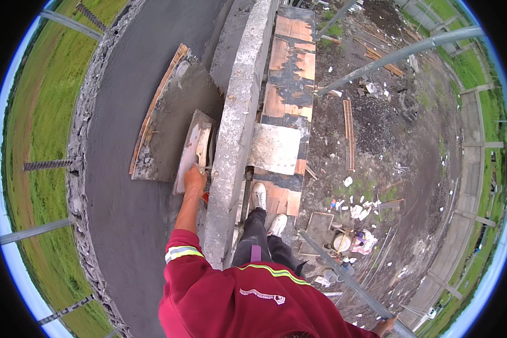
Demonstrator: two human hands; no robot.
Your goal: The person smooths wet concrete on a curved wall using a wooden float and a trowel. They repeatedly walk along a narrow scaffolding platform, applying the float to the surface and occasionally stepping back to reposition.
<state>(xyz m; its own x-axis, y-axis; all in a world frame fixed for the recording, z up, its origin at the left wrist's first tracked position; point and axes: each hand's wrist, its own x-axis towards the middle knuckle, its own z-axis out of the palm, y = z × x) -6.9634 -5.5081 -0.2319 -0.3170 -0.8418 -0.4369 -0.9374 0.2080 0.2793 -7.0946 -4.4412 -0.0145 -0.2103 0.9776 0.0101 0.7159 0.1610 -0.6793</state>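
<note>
My left hand is closed around the pale wooden handle of a hand float, its flat blade smeared with grey. The float rests at the right part of a cement-coated board with a wooden strip along its left edge. That board lies on smooth grey wet-looking cement. A small red thing shows beside my left wrist, its kind partly hidden. Far off at the lower right, my right hand is wrapped round a grey metal pipe; its fingers show only in part.
A concrete ledge separates the cement from a plank walkway, where my white shoes stand. A pale square board lies across it. Metal pipes slope on the right above muddy, littered ground far below. Rebar juts from the rough left edge.
</note>
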